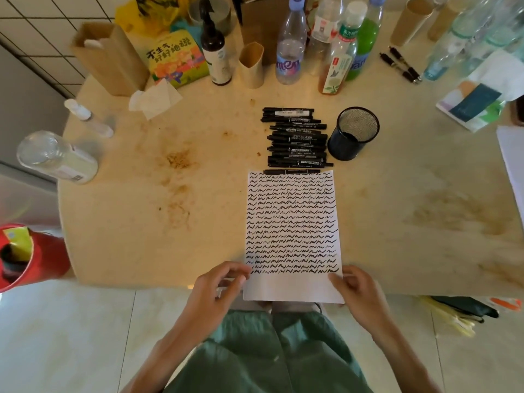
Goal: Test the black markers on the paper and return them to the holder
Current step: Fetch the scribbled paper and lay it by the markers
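A white sheet of paper covered in rows of black squiggles lies on the cream table, its blank bottom strip hanging over the near edge. My left hand pinches the sheet's lower left edge with curled fingers. My right hand grips the lower right corner, thumb on top. Several black markers lie stacked side by side just beyond the paper, one of them touching its top edge. The black mesh holder stands upright to their right, with no markers visible in it.
Bottles, cardboard tubes, a snack bag and a tissue crowd the table's far side. Two more black pens lie at the back right. A red bin stands on the floor left of the table.
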